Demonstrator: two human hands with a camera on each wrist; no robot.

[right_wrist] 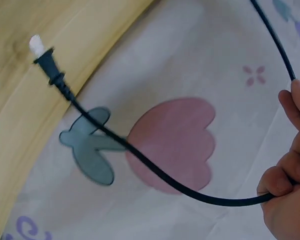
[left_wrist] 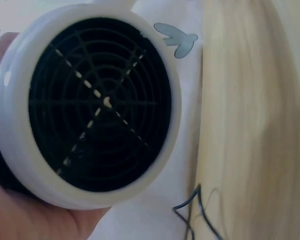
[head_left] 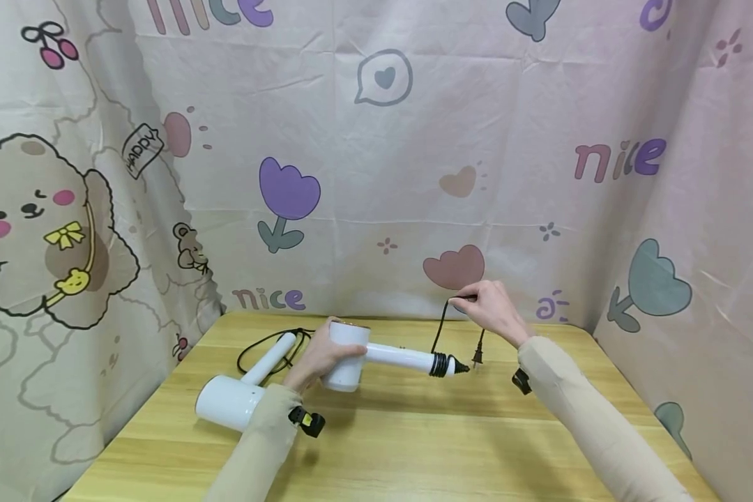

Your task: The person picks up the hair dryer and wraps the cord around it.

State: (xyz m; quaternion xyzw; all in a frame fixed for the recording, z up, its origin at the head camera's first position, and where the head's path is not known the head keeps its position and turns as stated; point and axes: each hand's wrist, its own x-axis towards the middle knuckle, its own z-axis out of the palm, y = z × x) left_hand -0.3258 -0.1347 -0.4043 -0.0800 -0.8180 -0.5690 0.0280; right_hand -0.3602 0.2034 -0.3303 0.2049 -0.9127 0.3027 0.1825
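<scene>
At the far left of the wood-grain table (head_left: 376, 453), a white hair dryer (head_left: 222, 403) lies on its side, its handle angled away to the back and right; a loose black cord (head_left: 241, 357) loops on the tabletop behind it. To its right, the left hand (head_left: 317, 355) grips the barrel of a second white hair dryer (head_left: 345, 374), fingers wrapped round the casing; the left wrist view shows a ringed dark grille (left_wrist: 102, 105) at one end of that barrel. Whether the barrel touches the table cannot be determined. This dryer's handle (head_left: 401, 357) points right, its long axis running nearly level with a slight drop towards the tip. Wound turns of black power cord (head_left: 439, 364) encircle the handle near its end. From these turns a free stretch rises to the right hand (head_left: 492, 310), whose fingers are closed narrowly on it. The two-prong plug (head_left: 478, 355) hangs below that hand, just beyond the handle tip. Governing relation: the wound turns lie below and left of the right fingers, with the right hand nearer to them than the left.
</scene>
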